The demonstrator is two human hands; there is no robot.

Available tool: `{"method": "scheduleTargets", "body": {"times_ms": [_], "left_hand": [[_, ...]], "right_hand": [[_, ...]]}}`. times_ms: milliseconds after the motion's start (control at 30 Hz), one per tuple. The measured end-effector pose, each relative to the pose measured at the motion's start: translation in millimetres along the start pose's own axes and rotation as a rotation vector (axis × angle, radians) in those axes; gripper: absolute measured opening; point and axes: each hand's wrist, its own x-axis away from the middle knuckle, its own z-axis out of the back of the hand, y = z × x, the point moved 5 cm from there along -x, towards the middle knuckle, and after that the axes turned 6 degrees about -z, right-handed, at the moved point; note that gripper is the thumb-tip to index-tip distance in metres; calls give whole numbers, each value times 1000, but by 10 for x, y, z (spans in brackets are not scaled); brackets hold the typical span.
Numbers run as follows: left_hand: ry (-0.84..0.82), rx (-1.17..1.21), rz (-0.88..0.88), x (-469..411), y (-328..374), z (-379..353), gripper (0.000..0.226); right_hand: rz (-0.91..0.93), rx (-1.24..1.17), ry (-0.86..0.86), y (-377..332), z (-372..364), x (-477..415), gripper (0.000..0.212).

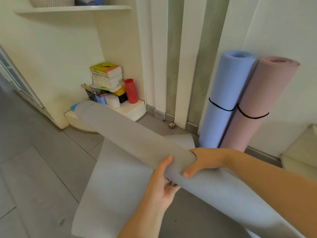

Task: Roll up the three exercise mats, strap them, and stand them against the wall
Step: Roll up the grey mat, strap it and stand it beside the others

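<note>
Grey mat (130, 133) sits mid-frame, held off the floor as a part-done roll, its loose tail hanging to the tiles at lower centre. Left hand (161, 188) cups it from below w/ thumb curled over; right hand (204, 162) wraps over the top, fingers curled round. Likely risks: the roll slackens or telescopes if grip eases; its far end knocks the red vase (131, 91) & book stack (107, 74), centre-left. Blue mat (223, 93) & pink mat (257, 103) lean strapped at right; open wall left of them
</note>
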Motion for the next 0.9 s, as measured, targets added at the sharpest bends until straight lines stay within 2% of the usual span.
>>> {"method": "scheduleTargets", "body": {"times_ms": [133, 233, 300, 433, 533, 567, 667, 800, 900], "left_hand": [[-53, 8, 15, -10, 54, -16, 37], [-99, -51, 9, -54, 101, -15, 42], [-75, -144, 40, -51, 111, -4, 44], [43, -164, 56, 31, 68, -21, 23], [108, -94, -19, 8, 105, 35, 37], [105, -68, -32, -15, 134, 52, 46], [88, -17, -45, -52, 188, 90, 61], [14, -13, -58, -14, 180, -22, 61], [-56, -11, -69, -19, 156, -74, 54]], "right_hand": [[39, -3, 61, -50, 31, -15, 51], [60, 38, 113, -71, 50, -28, 53], [49, 76, 141, -65, 61, -25, 56], [53, 244, 261, -152, -61, 17, 58], [114, 420, 463, -325, -167, 60, 71], [131, 420, 468, -352, -145, 58, 75], [107, 222, 239, -320, -19, 58, 80], [74, -62, -37, -280, 72, 30, 41], [60, -179, -152, -255, 85, 33, 34]]}}
